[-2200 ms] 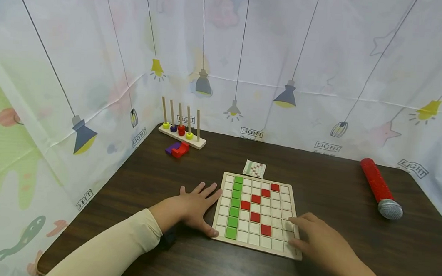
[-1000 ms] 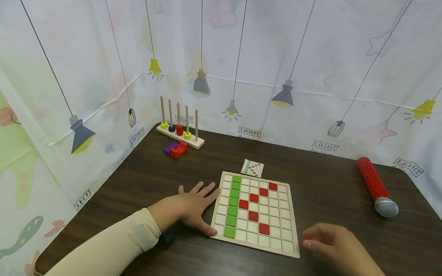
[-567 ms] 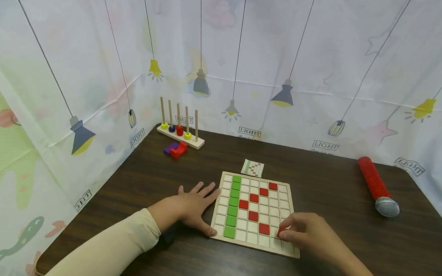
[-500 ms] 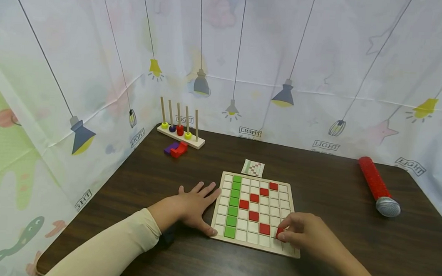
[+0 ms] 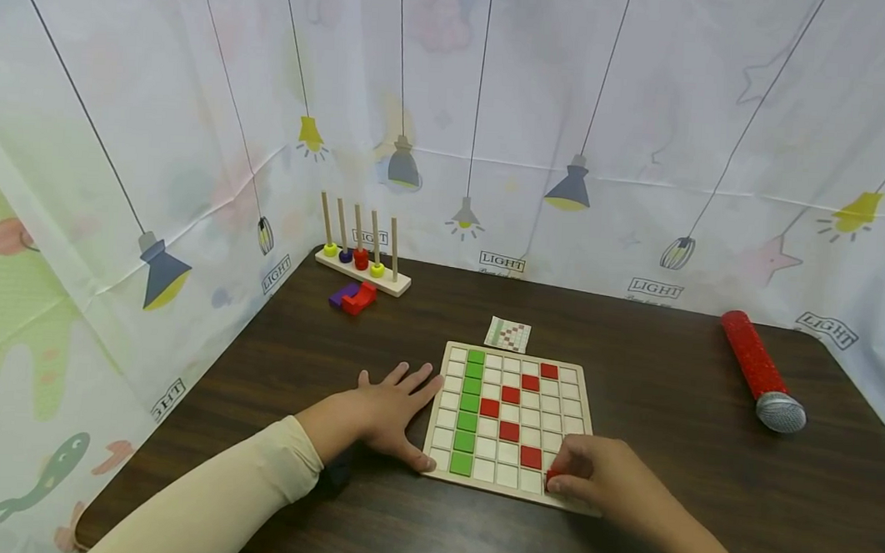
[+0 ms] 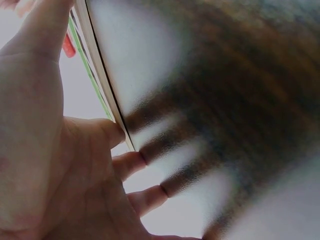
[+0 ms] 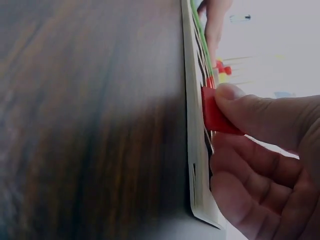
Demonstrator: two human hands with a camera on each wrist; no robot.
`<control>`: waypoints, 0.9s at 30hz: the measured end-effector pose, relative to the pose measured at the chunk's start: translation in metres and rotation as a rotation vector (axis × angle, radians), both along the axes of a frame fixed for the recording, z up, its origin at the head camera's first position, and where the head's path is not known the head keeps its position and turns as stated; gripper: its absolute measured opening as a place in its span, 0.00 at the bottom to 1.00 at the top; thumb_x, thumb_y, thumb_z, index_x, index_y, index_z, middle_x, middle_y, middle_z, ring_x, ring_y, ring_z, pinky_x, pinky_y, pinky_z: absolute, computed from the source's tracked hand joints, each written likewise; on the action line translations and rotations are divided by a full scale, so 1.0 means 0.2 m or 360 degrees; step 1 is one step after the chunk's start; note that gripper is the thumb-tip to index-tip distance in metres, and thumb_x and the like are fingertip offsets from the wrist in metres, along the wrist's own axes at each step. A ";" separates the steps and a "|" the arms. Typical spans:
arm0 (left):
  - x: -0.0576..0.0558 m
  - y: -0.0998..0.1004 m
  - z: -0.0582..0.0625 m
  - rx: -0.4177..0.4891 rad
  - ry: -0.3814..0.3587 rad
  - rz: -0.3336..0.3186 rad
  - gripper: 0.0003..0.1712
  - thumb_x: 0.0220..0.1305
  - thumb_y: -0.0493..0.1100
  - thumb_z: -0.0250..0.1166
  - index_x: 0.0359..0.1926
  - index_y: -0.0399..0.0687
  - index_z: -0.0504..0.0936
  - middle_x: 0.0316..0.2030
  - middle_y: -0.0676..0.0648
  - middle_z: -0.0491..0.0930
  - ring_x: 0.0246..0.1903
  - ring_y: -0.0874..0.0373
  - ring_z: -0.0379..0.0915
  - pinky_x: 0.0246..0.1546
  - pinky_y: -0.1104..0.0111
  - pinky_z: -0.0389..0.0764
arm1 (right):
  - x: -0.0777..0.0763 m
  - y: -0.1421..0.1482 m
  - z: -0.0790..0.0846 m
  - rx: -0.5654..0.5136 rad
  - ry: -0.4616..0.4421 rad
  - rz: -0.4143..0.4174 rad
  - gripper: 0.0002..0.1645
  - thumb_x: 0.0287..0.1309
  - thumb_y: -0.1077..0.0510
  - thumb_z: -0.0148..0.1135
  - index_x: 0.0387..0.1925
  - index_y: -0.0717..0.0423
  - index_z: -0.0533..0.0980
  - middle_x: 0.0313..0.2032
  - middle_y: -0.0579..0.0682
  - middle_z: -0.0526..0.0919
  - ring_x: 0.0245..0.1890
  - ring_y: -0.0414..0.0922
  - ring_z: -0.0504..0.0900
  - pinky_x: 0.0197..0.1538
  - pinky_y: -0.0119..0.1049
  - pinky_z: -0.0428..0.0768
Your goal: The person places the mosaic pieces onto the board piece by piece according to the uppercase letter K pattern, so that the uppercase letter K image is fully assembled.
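Note:
A square wooden grid board (image 5: 506, 455) lies on the dark table, with a column of green tiles (image 5: 469, 401) and several red tiles (image 5: 509, 431) set among white squares. My right hand (image 5: 612, 477) pinches a red square tile (image 7: 216, 114) between thumb and fingers at the board's near right part. In the right wrist view that tile stands tilted on edge, its lower edge at the board's surface. My left hand (image 5: 390, 416) is spread on the table at the board's left side, fingertips and thumb right at the rim. The left wrist view shows its fingers straight.
Behind the board lies a small pattern card (image 5: 508, 334). A peg stand with colored rings (image 5: 363, 270) is at the back left, with a red block (image 5: 359, 299) and a purple block (image 5: 342, 294) before it. A red toy microphone (image 5: 761, 368) lies at the right.
From over the board's right edge, my right hand moved out to the right, came back pinching a red tile, and lowered it toward the near row. My left hand has stayed in place.

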State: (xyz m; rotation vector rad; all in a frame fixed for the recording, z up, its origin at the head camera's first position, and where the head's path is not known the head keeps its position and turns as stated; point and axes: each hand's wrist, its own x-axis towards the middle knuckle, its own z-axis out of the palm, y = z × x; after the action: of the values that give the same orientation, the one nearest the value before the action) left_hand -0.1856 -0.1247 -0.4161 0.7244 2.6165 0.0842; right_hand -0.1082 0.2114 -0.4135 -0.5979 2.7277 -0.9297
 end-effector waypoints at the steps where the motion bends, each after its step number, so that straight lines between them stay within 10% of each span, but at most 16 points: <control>1: 0.00 0.00 0.00 0.0000 -0.0001 0.0000 0.72 0.47 0.84 0.65 0.83 0.66 0.39 0.81 0.54 0.33 0.79 0.45 0.30 0.64 0.27 0.46 | 0.00 0.00 0.00 0.0034 0.0027 0.0001 0.09 0.54 0.50 0.77 0.30 0.39 0.81 0.27 0.32 0.80 0.27 0.34 0.74 0.32 0.33 0.74; 16: 0.00 -0.01 -0.01 -0.0006 -0.0007 -0.0005 0.72 0.46 0.84 0.65 0.83 0.66 0.39 0.81 0.54 0.34 0.79 0.45 0.30 0.64 0.27 0.46 | 0.09 -0.07 0.01 0.0570 0.0654 0.0244 0.11 0.55 0.52 0.76 0.25 0.35 0.80 0.26 0.32 0.64 0.24 0.32 0.62 0.25 0.31 0.65; 27: 0.00 -0.01 -0.02 0.0007 -0.0015 0.0003 0.72 0.46 0.84 0.65 0.83 0.66 0.39 0.81 0.54 0.33 0.79 0.45 0.30 0.64 0.27 0.46 | 0.09 -0.07 0.00 0.0549 0.0507 0.0116 0.09 0.53 0.51 0.79 0.36 0.41 0.85 0.33 0.32 0.73 0.28 0.29 0.69 0.31 0.32 0.74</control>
State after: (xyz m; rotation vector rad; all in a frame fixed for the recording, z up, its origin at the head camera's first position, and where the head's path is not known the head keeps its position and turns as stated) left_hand -0.1847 -0.1273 -0.4191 0.7216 2.6089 0.0938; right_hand -0.0894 0.1977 -0.4142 -0.8259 3.0175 -0.3538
